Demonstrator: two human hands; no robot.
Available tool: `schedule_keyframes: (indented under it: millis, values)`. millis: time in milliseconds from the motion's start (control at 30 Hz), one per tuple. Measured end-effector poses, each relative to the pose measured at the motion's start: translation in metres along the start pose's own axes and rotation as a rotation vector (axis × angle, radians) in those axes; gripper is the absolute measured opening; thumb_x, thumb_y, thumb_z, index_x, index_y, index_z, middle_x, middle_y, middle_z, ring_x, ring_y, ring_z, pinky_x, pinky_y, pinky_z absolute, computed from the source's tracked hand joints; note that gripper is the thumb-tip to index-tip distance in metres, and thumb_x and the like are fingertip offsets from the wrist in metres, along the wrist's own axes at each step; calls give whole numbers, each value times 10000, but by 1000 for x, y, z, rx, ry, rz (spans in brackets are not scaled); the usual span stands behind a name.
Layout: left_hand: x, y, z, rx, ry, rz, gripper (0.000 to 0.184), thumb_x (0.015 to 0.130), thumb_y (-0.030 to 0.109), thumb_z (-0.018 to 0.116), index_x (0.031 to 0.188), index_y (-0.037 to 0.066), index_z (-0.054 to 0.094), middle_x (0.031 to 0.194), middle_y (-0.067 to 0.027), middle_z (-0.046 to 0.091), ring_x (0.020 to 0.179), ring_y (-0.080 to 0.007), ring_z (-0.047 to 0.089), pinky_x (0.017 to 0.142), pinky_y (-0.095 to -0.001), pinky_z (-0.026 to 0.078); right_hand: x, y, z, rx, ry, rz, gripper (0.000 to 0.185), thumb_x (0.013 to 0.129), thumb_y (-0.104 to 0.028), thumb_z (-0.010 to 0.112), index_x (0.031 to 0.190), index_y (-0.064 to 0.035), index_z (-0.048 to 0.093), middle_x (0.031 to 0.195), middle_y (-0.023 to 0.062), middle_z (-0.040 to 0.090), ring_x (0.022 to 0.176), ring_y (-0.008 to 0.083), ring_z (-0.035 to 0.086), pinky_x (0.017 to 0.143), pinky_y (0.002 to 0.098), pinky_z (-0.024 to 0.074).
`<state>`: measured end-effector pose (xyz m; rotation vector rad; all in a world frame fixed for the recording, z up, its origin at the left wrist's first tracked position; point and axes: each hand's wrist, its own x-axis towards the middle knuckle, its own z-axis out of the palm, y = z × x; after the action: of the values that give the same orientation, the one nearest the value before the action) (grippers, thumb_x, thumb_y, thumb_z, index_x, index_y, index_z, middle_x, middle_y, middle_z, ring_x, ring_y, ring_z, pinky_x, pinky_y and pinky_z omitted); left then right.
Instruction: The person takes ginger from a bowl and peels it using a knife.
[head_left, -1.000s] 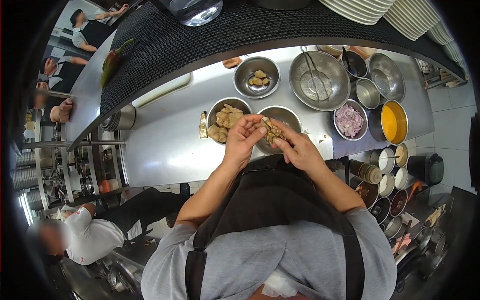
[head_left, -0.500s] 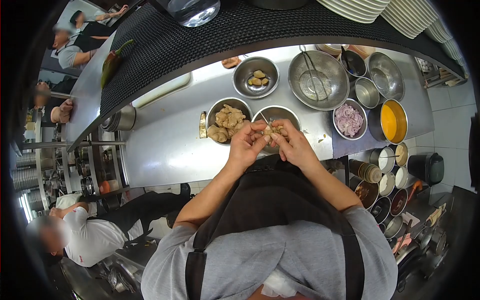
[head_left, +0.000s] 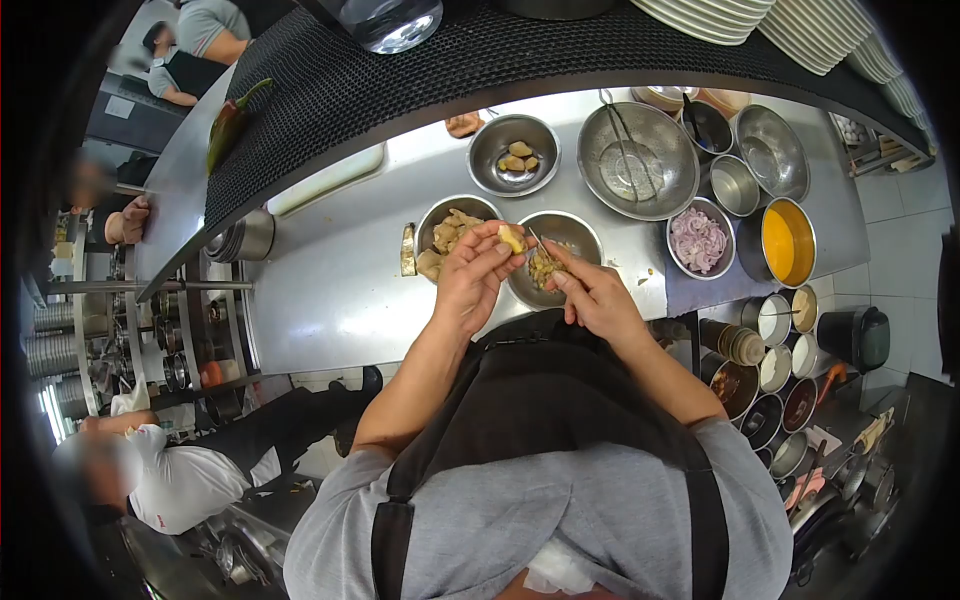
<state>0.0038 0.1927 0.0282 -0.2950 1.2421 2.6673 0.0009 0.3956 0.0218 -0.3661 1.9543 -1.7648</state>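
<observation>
Pinched between the fingertips of my left hand (head_left: 473, 278) is a piece of ginger (head_left: 511, 238) with pale yellow flesh showing. My right hand (head_left: 597, 300) grips a small knife (head_left: 535, 238), its thin blade pointing up and left, close to the ginger. Both hands are over the near side of a steel bowl (head_left: 592, 228) with brown peelings (head_left: 543, 268) in it. To the left, partly behind my left hand, a second bowl holds knobbly unpeeled ginger (head_left: 452, 232). Behind these, another steel bowl (head_left: 480, 178) contains several peeled ginger pieces (head_left: 517, 156).
On the right stand a large strainer (head_left: 625, 190), a bowl of sliced onion (head_left: 699, 240) and a pot of orange liquid (head_left: 788, 245). A black-matted shelf (head_left: 400, 95) crosses above the counter (head_left: 320, 300). A person in a white shirt (head_left: 185, 475) is at lower left.
My hands have moved apart. The left has turned up and leftward with the ginger, its yellow flesh now visible. My right hand has shifted slightly right and down with the knife.
</observation>
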Motion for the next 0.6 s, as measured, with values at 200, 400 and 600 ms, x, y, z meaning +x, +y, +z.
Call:
schedule_keyframes:
  millis: [200,400,600]
  values:
    - [-3,0,4,-68,41,-65,173,912,12,538,1083,36,522,1056,-103,616,1017,-223,614,834,-288,520,-3,-21,3,-147,-22,-25,480,934,-211,522,1384,-80,417,1095,155,650,606,238,641,655,338,525]
    - [-3,-8,3,-46,39,-43,180,918,29,548,1095,42,522,1043,-91,619,903,-147,602,768,-266,517,-3,-23,6,-303,-6,-110,481,924,-206,521,1385,-114,418,1262,192,549,1135,395,528,950,425,444]
    - [-3,-10,3,27,35,5,175,913,19,559,1083,32,520,1009,-86,624,882,-146,605,766,-267,513,-1,-17,7,-300,14,-117,457,922,-200,522,1365,-123,441,1242,192,563,1074,395,568,916,427,463]
